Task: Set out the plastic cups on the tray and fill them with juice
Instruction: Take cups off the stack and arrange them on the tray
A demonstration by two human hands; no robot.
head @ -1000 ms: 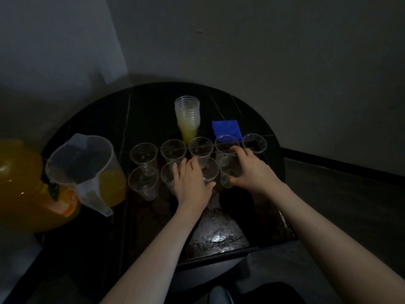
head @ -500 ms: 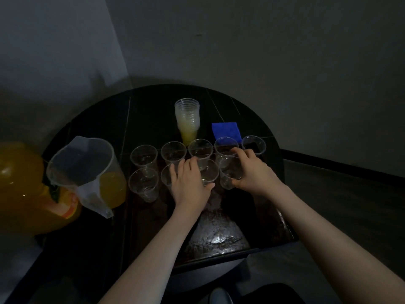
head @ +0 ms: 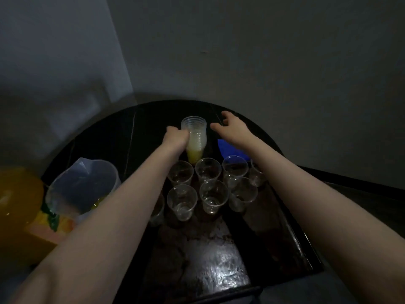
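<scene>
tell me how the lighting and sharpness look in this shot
Head view: very dim, with one glare patch on the near part of the tray; wide-angle bending at the edges curves the table; the clear cups stay readable; the left hand at the cup stack looks slightly soft.

Clear cups, black tray, blue cloth, yellow juice.

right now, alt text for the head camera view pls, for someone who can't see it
A person's left hand grips a stack of clear plastic cups at the back of a dark round table, while the right hand reaches toward it, fingers spread. Nearer, empty clear cups stand in two rows on a dark tray, with a plastic jug to the left.
</scene>
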